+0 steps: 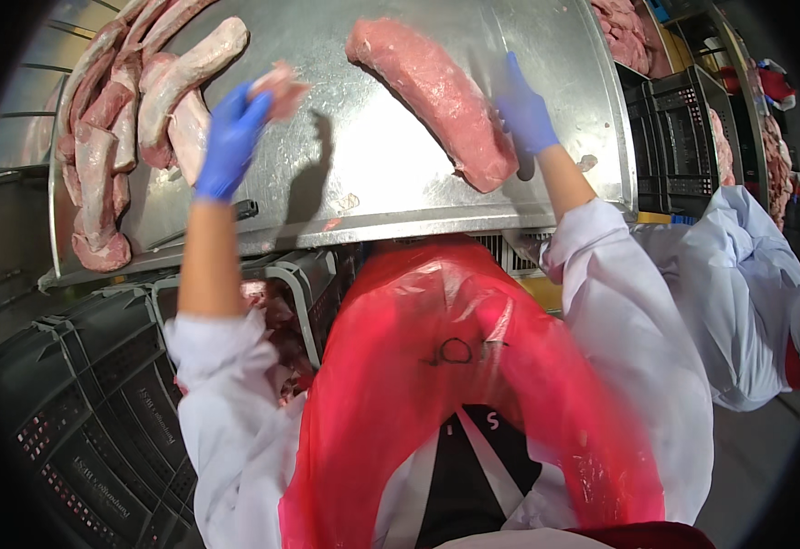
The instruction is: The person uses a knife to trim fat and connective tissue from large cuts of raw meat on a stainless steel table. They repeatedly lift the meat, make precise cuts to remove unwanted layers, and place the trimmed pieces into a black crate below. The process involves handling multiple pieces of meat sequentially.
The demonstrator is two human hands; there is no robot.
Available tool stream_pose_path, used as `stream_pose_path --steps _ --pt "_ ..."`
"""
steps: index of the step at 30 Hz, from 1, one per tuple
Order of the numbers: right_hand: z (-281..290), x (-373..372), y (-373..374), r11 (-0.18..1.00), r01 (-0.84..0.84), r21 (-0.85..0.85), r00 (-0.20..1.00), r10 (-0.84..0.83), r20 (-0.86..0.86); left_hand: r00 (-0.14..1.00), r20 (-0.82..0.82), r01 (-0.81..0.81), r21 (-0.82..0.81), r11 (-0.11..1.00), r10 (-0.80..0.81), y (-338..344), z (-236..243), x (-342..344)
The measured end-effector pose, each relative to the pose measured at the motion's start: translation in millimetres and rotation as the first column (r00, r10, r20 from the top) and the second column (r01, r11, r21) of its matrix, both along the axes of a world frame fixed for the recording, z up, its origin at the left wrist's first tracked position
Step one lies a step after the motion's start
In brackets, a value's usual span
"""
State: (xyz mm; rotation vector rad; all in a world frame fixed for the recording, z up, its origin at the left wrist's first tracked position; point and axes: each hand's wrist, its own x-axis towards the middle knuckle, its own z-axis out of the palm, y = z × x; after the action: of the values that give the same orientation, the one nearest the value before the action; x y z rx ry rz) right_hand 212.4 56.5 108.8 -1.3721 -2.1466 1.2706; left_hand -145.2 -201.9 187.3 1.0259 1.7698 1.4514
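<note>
My left hand (233, 137), in a blue glove, pinches a small pale-pink scrap of meat (281, 90) above the metal table (363, 174), its shadow falling below. On the right, my blue-gloved right hand (524, 112) is closed round what looks like a knife (484, 71); its grey blade is smeared by motion and the handle is mostly hidden. Right beside that hand lies a long, trimmed pink pork loin (432, 96), slanting from upper left to lower right. Several untrimmed, whitish-pink long cuts of meat (98, 183) are heaped at the table's left end.
A dark handle with a thin shaft (247, 209) lies at the table's near edge. Black crates (98, 412) stand lower left; a grey one (313, 306) holds meat scraps. More black crates (679, 137) and meat are at right, beside a person in white (747, 293).
</note>
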Motion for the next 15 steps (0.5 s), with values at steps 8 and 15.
stream_pose_path --steps 8,15 --pt "-41.7 24.5 -70.5 0.948 0.0 -0.317 0.975 -0.071 -0.213 0.863 -0.161 -0.504 -0.345 0.791 0.48 -281.6 125.5 41.6" --pt "-96.3 29.3 -0.6 0.945 0.095 -0.314 0.838 -0.246 -0.487 0.58 -0.814 -0.609 -0.444 0.658 -0.013 -155.5 58.6 108.5"
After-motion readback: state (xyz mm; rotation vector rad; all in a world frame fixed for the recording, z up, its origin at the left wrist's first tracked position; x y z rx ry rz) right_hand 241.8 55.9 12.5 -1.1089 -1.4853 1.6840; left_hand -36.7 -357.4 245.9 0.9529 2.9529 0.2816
